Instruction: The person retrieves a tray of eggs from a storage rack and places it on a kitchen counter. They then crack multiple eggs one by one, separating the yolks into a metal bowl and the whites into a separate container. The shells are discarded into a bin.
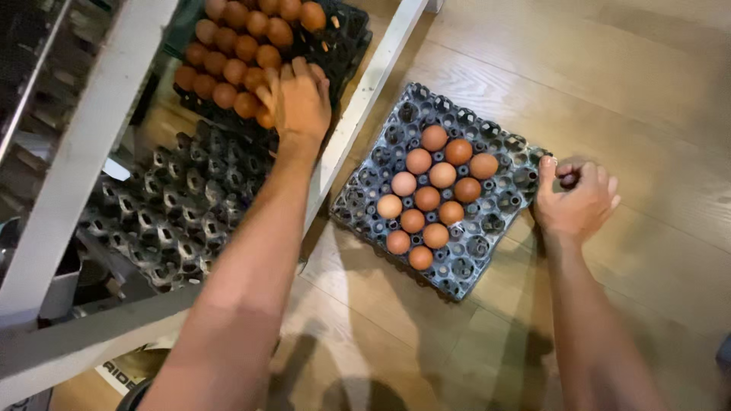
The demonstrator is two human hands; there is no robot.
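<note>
Head cam: left hand (299, 99) curled over brown eggs (236, 49) in black tray (343, 38) under white frame (99, 122), fingers closing on one egg. Right hand (576, 199) loosely curled, holding nothing, touching edge of grey tray (487, 251) on wood floor (609, 76), w/ 12 eggs mid-tray.

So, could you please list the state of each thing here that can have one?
Grey egg tray on the floor: partly filled, brown eggs in the middle, outer cups empty.
Dark egg tray behind the white frame: nearly full of eggs.
Empty trays under the frame: stacked, no eggs.
Left hand: curled over eggs in the dark tray.
Right hand: loosely closed at the grey tray's edge.
</note>
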